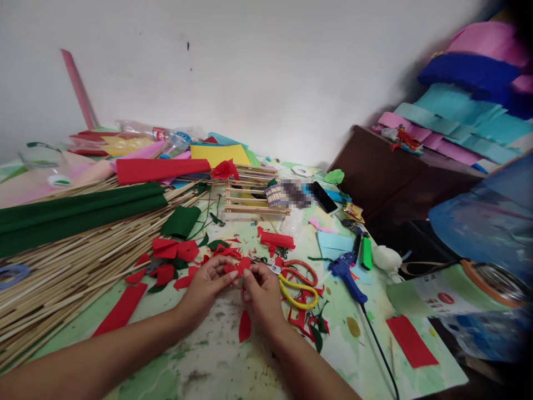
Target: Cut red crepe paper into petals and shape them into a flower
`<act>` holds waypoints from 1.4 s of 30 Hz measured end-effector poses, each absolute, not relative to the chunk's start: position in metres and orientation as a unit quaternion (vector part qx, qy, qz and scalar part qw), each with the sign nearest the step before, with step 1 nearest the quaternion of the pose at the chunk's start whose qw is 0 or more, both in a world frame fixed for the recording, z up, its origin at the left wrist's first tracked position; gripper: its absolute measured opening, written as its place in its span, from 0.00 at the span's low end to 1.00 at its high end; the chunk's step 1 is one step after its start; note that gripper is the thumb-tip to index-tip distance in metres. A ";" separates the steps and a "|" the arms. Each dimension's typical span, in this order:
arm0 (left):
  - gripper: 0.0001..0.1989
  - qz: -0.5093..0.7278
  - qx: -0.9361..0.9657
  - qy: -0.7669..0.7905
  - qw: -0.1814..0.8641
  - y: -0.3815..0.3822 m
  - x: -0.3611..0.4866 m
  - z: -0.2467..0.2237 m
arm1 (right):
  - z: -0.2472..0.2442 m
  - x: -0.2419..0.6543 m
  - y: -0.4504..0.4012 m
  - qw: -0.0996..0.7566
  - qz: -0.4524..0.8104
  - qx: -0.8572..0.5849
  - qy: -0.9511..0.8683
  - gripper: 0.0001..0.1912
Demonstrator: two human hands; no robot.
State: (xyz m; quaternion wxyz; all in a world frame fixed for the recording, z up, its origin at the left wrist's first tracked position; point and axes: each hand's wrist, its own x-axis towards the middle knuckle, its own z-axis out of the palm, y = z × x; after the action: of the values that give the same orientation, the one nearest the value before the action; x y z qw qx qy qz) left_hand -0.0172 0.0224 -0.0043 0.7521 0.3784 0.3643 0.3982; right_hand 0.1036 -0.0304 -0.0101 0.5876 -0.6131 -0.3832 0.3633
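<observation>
Near the middle of the table, my left hand and my right hand are close together, both pinching a small piece of red paper between them. Just right of my right hand lie scissors with yellow and orange handles. A red petal-shaped piece is below my fingers, near my right wrist. Red and green scraps are scattered around both hands.
Thin wooden sticks and rolled green paper fill the left. Behind the hands stands a small stick frame. To the right are a blue glue gun, a phone and a green jar near the edge.
</observation>
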 end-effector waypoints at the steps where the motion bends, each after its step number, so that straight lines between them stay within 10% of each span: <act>1: 0.13 0.396 0.382 0.364 0.752 0.022 -0.017 -0.004 | -0.010 0.104 -0.031 0.587 0.369 -0.609 -0.384 0.09; 42: 0.18 0.378 0.396 0.358 0.756 0.023 -0.019 -0.007 | 0.000 0.103 -0.034 0.587 0.415 -0.574 -0.393 0.07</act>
State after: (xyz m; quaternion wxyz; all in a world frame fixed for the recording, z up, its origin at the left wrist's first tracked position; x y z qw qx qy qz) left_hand -0.0188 0.0230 -0.0066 0.7565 0.3960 0.3575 0.3783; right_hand 0.1035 -0.0341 0.0002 0.5866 -0.5741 -0.3927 0.4149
